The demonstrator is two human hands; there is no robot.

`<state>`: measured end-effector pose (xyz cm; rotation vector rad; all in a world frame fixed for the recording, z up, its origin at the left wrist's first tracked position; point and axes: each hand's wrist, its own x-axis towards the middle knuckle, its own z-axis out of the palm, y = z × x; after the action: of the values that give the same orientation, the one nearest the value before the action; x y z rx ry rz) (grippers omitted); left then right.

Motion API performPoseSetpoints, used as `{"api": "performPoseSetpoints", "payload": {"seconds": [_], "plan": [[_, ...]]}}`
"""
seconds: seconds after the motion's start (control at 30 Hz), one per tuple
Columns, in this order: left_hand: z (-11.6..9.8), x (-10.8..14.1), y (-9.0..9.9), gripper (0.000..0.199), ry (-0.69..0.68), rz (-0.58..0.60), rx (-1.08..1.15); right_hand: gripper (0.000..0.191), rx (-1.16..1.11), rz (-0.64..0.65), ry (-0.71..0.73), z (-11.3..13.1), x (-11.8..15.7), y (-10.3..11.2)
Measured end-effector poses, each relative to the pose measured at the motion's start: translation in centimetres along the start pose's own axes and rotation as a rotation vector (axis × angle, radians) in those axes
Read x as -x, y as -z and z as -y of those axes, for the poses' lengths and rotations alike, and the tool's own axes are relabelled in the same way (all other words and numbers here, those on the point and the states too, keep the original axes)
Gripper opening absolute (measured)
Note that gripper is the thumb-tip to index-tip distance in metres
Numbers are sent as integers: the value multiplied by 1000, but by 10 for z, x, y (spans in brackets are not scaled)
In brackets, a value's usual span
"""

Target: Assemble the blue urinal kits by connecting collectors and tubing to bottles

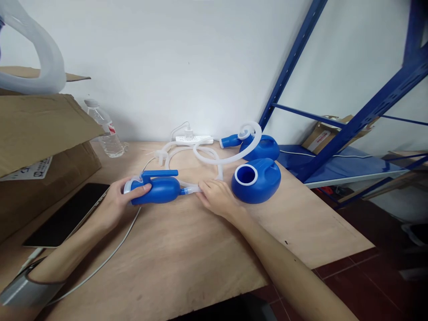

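Note:
My left hand [124, 196] is wrapped round the white-rimmed end of a blue plastic funnel piece [163, 191] with a handle on top. A clear, whitish hose [193, 190] is joined to its narrow right end, and my right hand [216, 195] grips this hose close to the joint. The rest of the hose loops over the table behind my hands. Just right of my right hand sits a blue urinal bottle [267, 187], its white-rimmed mouth open toward me. Behind it lies another blue bottle [264, 148] with its own hose and blue funnel piece.
A tablet [68, 216] with a white cable lies at left beside a cardboard box [40, 187]. A water bottle [109, 133] and a power strip [194, 140] stand along the wall. A blue metal shelf [354, 169] adjoins the wooden table [200, 258] at right.

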<state>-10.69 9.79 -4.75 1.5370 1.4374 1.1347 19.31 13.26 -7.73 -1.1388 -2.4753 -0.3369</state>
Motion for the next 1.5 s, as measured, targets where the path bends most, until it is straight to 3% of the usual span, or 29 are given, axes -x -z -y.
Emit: {"api": "performPoseSetpoints", "payload": {"seconds": [0.13,0.23,0.3,0.47,0.57,0.67,0.8,1.07,1.23,1.37,1.5], "plan": [[-9,5,0,44,-3,-25,-10,40,-28,-68,80,7,-1,6],[-11,9,-2,45,-60,-41,-53,28,21,-10,124,9,-2,6],[-9,10,-2,42,-49,-33,-29,30,65,34,151,9,-2,3],[-2,6,-4,39,49,-15,195,44,115,-7,173,12,-2,-6],[-7,4,-8,43,182,-50,319,46,124,-56,152,18,-2,-8],[-16,4,-12,46,297,-50,315,48,146,-73,161,23,-3,-8],[-18,5,-13,45,286,-59,289,54,137,-73,184,24,-2,-6],[-9,18,-9,41,6,-48,114,62,121,-82,280,24,2,-2],[-12,29,-14,30,-254,-167,7,59,95,-145,280,23,2,6],[-4,33,-11,27,-538,-258,-181,54,71,-54,288,25,2,11],[7,32,-3,36,-841,-166,-270,45,-9,129,305,29,3,11]]}}
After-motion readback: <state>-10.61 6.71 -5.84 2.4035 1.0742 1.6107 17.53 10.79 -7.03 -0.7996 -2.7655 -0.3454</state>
